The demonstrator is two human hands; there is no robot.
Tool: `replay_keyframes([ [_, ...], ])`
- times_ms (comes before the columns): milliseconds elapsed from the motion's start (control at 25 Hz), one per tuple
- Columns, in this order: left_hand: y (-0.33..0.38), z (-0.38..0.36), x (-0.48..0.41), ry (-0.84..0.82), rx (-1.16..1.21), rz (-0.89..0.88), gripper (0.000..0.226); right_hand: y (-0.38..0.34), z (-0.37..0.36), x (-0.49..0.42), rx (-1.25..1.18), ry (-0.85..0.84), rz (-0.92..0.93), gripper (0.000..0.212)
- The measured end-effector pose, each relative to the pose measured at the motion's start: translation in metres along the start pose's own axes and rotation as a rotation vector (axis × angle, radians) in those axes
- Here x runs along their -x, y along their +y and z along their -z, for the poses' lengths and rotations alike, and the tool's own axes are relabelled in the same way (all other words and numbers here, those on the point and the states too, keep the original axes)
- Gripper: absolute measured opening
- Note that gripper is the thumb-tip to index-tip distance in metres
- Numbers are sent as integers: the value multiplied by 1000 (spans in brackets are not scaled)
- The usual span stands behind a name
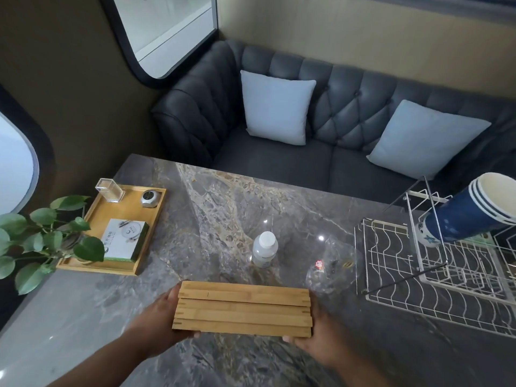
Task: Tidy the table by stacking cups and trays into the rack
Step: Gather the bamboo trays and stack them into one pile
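A stack of wooden trays (243,310) is held edge-on above the near part of the marble table (195,208). My left hand (159,319) grips the stack's left end and my right hand (318,339) grips its right end from below. At the right stands the white wire rack (391,275). A stack of blue paper cups (469,210) leans tilted in the rack's upper part.
Another wooden tray (156,219) at the left holds a box, a small clock and a clear holder, beside a green plant (39,238). A plastic bottle (264,250) and a clear glass item (332,263) stand mid-table. A grey sofa with pillows lies beyond.
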State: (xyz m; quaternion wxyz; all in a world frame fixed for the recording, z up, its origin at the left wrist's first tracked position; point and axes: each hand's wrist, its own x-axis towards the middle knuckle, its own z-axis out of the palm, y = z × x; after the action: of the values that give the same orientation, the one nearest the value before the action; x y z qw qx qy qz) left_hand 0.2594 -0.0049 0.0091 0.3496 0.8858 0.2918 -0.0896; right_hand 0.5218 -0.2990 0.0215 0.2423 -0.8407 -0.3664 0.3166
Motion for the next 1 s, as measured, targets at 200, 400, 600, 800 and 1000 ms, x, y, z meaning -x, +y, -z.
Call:
replay_keyframes([
  [200, 7, 1, -2, 21, -44, -9, 100, 1, 1, -1, 19, -17, -21, 89],
  [400, 5, 5, -8, -40, -121, 19, 141, -3, 8, -2, 29, -92, -26, 99],
  [600, 12, 7, -9, -54, -48, 16, 115, -7, 16, -1, 99, -126, -41, 99],
  [800, 10, 8, -8, -50, -41, 28, 102, -14, 25, -2, 179, -111, -92, 113],
  [1000, 6, 4, -11, -74, -81, 46, 118, -42, 32, -8, 561, -105, 115, 114],
])
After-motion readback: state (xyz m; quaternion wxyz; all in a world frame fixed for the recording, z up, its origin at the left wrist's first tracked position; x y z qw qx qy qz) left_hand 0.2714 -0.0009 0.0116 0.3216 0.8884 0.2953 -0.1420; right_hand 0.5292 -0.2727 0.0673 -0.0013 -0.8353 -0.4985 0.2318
